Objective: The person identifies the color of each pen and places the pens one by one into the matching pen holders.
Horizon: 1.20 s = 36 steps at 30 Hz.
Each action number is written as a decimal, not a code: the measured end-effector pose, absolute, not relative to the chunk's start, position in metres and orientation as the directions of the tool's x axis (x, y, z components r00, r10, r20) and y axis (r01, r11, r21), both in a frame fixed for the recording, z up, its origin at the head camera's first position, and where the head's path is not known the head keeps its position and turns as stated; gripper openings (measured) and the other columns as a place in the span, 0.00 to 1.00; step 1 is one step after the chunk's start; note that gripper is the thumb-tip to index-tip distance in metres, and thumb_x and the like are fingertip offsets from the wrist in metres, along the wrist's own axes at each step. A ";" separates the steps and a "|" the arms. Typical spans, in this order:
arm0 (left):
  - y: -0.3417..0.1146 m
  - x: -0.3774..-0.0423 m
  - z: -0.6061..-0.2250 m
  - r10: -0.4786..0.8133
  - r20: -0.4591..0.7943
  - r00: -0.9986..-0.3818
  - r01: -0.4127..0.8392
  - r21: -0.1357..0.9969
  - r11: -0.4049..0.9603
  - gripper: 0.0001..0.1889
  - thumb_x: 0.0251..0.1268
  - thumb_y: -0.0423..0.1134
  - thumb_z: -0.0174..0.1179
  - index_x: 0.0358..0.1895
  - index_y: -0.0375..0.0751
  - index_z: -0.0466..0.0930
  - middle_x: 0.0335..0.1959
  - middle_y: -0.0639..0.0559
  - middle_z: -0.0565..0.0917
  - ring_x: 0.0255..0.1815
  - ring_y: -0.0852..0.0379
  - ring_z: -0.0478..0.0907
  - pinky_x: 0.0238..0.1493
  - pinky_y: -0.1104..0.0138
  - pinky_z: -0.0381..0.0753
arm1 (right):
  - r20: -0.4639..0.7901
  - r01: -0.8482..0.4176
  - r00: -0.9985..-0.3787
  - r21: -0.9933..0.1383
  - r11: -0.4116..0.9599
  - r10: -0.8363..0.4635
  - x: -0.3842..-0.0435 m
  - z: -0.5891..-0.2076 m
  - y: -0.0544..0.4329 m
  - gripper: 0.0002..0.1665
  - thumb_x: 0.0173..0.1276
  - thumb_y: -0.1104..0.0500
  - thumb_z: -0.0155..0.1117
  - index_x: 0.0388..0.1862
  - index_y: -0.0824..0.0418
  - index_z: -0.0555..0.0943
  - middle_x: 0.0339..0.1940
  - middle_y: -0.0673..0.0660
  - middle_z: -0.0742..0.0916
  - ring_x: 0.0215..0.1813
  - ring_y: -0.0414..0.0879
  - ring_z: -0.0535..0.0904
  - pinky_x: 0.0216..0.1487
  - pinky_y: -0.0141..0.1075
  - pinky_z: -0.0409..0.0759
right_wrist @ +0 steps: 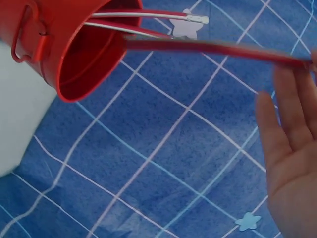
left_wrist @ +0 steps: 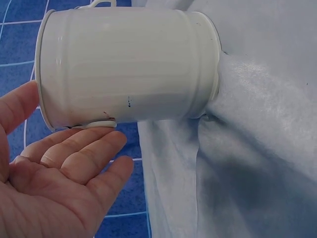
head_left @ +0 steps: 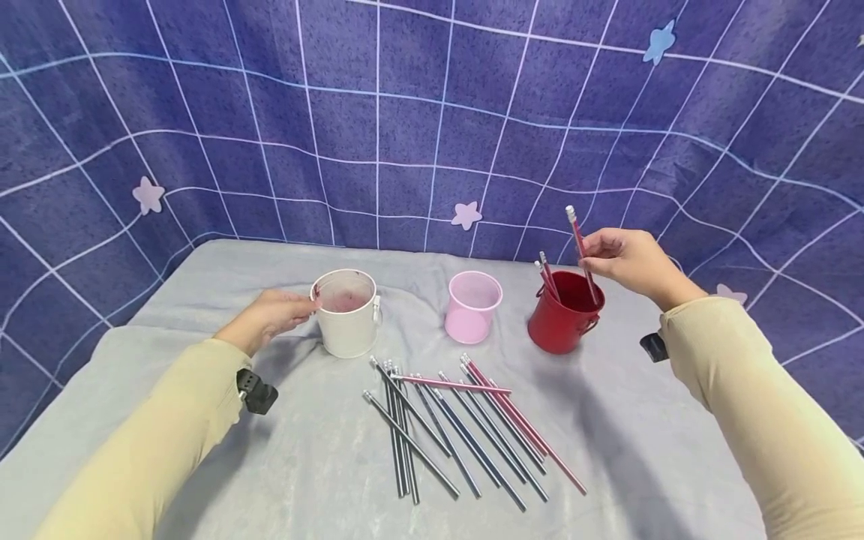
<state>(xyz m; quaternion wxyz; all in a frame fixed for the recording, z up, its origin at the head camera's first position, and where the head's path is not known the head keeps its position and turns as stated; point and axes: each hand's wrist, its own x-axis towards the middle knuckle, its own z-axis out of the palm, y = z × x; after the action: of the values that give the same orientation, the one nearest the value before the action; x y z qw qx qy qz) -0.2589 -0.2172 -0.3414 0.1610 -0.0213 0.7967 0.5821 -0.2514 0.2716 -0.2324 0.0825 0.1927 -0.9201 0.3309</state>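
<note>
My left hand is at the left side of a white metal bucket. In the left wrist view the thumb hooks over the rim while the other fingers lie along the outer wall by the handle mount. Above a red metal bucket, my right hand pinches a red pencil near its eraser end. That pencil slants down, its lower end inside the bucket's mouth. Two more red pencils lean in the same bucket, against its left rim in the head view.
A pink cup stands between the two buckets. In front of them, dark pencils and several red pencils lie loosely fanned on the grey cloth, one red pencil across the others. A blue gridded curtain hangs behind.
</note>
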 end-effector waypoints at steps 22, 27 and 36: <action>-0.216 -0.259 -0.340 0.138 -0.282 -0.949 -0.223 0.915 0.336 0.30 0.71 0.36 0.50 0.65 0.14 0.55 0.67 0.24 0.59 0.69 0.34 0.58 0.70 0.52 0.59 | 0.549 -0.356 -0.835 -0.594 0.722 0.041 -0.271 -0.255 0.278 0.09 0.62 0.68 0.63 0.40 0.73 0.80 0.31 0.50 0.85 0.29 0.20 0.72 0.35 0.15 0.71; -0.216 -0.258 -0.340 0.126 -0.272 -0.954 -0.215 0.914 0.344 0.30 0.71 0.36 0.51 0.64 0.13 0.56 0.67 0.23 0.60 0.68 0.34 0.59 0.70 0.53 0.61 | 0.521 -0.322 -0.852 -0.605 0.728 0.057 -0.276 -0.278 0.278 0.09 0.61 0.70 0.62 0.39 0.74 0.78 0.33 0.63 0.86 0.28 0.20 0.70 0.36 0.15 0.69; -0.216 -0.257 -0.338 0.142 -0.278 -0.950 -0.213 0.910 0.356 0.30 0.71 0.37 0.51 0.65 0.15 0.56 0.67 0.24 0.59 0.69 0.33 0.58 0.71 0.51 0.58 | 0.411 -0.227 -0.908 -0.655 0.720 0.087 -0.279 -0.303 0.278 0.11 0.64 0.68 0.59 0.43 0.73 0.77 0.40 0.70 0.85 0.29 0.23 0.71 0.34 0.13 0.70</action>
<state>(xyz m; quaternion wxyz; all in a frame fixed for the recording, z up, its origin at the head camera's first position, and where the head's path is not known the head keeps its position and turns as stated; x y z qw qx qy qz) -0.2565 -0.2164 -0.3385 0.1565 -0.0219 0.8085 0.5668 -0.2788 0.2781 -0.3035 0.2115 0.0388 -0.9030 0.3719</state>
